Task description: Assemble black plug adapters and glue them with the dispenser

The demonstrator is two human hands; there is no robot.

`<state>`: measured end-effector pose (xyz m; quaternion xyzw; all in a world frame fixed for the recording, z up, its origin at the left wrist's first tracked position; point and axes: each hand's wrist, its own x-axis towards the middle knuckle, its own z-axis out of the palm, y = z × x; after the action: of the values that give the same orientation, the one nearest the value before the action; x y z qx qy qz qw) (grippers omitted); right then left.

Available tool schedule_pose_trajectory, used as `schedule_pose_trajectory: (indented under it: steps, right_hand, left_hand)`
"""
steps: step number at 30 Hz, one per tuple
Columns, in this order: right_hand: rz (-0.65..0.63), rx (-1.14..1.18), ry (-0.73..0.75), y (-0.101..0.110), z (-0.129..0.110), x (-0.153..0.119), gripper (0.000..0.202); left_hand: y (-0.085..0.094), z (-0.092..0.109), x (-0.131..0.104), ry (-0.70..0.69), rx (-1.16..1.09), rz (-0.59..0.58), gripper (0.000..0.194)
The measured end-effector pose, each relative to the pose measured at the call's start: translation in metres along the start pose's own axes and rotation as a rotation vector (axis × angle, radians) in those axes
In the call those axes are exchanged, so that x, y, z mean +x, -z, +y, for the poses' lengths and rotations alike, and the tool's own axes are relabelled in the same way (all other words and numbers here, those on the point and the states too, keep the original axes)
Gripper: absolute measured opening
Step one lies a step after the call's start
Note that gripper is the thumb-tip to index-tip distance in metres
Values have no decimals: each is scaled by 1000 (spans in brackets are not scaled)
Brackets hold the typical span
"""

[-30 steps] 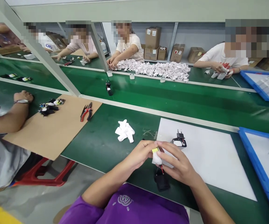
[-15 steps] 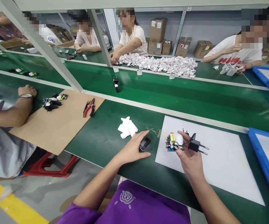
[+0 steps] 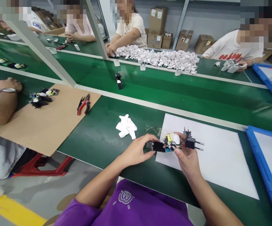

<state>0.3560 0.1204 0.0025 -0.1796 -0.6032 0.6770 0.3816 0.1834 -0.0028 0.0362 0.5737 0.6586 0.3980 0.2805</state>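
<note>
While other people sit across the green surface (image 3: 98, 138), the person's left hand (image 3: 136, 152) pinches a black casing (image 3: 158, 146) at the near-left corner of a white sheet (image 3: 216, 157). Just right of it, above that corner, the right hand (image 3: 188, 158) grips a circuit board (image 3: 170, 145) wired to a black plug (image 3: 190, 142). Crumpled white gloves (image 3: 126, 126) lie left of the sheet.

Left hand (image 3: 136, 152) holds black casing (image 3: 157, 146), apparently touching right hand's (image 3: 187, 158) circuit board (image 3: 170, 143)
</note>
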Motion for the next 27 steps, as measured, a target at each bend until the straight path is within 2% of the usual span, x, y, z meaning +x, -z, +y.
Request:
schedule_pose_trajectory:
  steps: [3,5,11,13,18,21,24,27]
  right_hand:
    - [-5,19,18,0,-2,1,43]
    - [11,-16,35,-1,-4,1,43]
    - [75,-172,8,-2,-8,1,47]
    - [100,-175,4,-1,-7,2,44]
    - [123,-191,-23,-2,-7,4,44]
    - [120,-176,-37,-3,-5,4,43]
    - [64,-117,-28,-4,-5,3,43]
    - [-74,-92,27,-6,-8,1,48]
  left_hand:
    - [-4,2,1,-64,6,39,39]
    - [-9,3,3,-123,54,106,40]
    - [-28,3,12,-329,363,301,50]
    - [-32,4,14,-384,419,320,48]
    - [-31,11,20,-259,426,191,38]
    - [-25,16,22,-215,396,220,34]
    - [-17,22,25,-173,224,261,30]
    - [-11,25,26,-57,-108,184,32]
